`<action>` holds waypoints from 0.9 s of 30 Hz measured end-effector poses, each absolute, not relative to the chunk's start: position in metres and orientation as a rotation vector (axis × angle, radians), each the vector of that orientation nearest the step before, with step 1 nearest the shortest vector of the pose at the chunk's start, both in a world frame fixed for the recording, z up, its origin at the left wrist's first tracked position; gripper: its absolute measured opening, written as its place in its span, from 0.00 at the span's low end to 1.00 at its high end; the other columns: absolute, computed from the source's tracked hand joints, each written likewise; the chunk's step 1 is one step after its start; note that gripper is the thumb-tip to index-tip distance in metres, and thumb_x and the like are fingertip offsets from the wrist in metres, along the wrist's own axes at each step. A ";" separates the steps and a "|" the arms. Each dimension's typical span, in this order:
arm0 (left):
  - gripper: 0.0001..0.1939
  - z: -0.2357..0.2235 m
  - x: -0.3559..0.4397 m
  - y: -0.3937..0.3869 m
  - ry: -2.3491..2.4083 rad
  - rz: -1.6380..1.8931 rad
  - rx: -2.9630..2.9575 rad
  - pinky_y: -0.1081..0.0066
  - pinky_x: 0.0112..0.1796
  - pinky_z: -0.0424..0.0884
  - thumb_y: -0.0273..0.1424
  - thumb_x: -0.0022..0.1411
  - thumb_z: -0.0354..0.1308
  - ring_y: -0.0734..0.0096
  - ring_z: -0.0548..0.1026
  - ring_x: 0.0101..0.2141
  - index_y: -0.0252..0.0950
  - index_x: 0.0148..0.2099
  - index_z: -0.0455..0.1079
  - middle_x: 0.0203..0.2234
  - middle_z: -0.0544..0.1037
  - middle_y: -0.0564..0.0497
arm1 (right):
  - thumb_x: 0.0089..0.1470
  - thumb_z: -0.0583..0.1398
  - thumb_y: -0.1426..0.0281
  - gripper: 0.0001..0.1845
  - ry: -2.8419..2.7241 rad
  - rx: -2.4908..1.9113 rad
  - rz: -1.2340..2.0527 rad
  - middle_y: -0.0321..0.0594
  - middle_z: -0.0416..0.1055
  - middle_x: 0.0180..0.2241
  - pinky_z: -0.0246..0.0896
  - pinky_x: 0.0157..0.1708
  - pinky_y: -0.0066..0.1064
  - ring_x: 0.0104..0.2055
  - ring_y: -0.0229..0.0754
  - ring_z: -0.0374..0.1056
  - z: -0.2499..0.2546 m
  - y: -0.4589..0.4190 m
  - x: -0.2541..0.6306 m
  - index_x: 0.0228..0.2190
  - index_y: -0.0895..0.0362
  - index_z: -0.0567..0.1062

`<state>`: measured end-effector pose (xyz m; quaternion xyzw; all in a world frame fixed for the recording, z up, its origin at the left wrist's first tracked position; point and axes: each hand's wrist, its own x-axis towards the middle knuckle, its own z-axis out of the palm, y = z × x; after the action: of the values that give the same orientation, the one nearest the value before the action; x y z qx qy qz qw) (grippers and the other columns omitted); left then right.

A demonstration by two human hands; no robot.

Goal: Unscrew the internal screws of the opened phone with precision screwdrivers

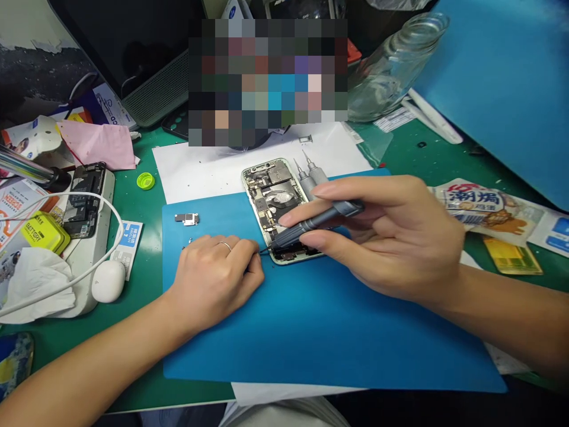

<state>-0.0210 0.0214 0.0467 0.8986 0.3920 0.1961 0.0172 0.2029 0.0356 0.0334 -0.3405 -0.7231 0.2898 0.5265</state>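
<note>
An opened smartphone with bare inner parts lies face up on the blue mat. My right hand grips a dark screwdriver over the phone's lower end, its thin tip pointing left. At that tip my left hand is closed, with a ring on one finger. Its fingertips are curled under, so anything between them is hidden. A small metal-and-black phone part rests on the mat beyond my left hand, near a few tiny pieces. Two silver screwdrivers lie against the phone's far right edge.
White paper lies behind the mat. A glass jar and white tweezers are at the back right, a snack packet at the right. On the left are a white power strip, a cable and an earbud case.
</note>
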 end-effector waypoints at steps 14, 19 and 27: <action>0.10 0.049 -0.021 0.021 1.160 0.564 2.773 0.66 0.27 0.62 0.27 0.71 0.52 0.69 0.68 0.22 0.36 0.37 0.73 0.20 0.71 0.55 | 0.58 0.66 0.70 0.17 -1.820 -0.807 0.591 0.36 0.81 0.39 0.80 0.33 0.33 0.33 0.41 0.80 0.045 0.035 0.213 0.49 0.44 0.76; 0.10 0.050 -0.020 0.021 1.107 0.578 2.779 0.67 0.27 0.63 0.27 0.71 0.52 0.70 0.68 0.22 0.36 0.37 0.73 0.20 0.70 0.55 | 0.57 0.65 0.72 0.13 -2.014 -0.768 0.580 0.34 0.82 0.34 0.80 0.35 0.35 0.33 0.43 0.79 0.057 0.042 0.222 0.42 0.44 0.79; 0.10 0.051 -0.019 0.022 1.067 0.634 2.781 0.67 0.26 0.62 0.27 0.71 0.53 0.70 0.67 0.21 0.36 0.37 0.73 0.20 0.69 0.56 | 0.57 0.66 0.73 0.16 -2.037 -0.665 0.559 0.34 0.83 0.37 0.80 0.34 0.33 0.31 0.40 0.79 0.053 0.048 0.221 0.46 0.45 0.78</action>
<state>-0.0187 0.0217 0.0512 0.9121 0.3501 0.2081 0.0479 0.2210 0.0481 0.0530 -0.2685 -0.8229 0.2258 0.4470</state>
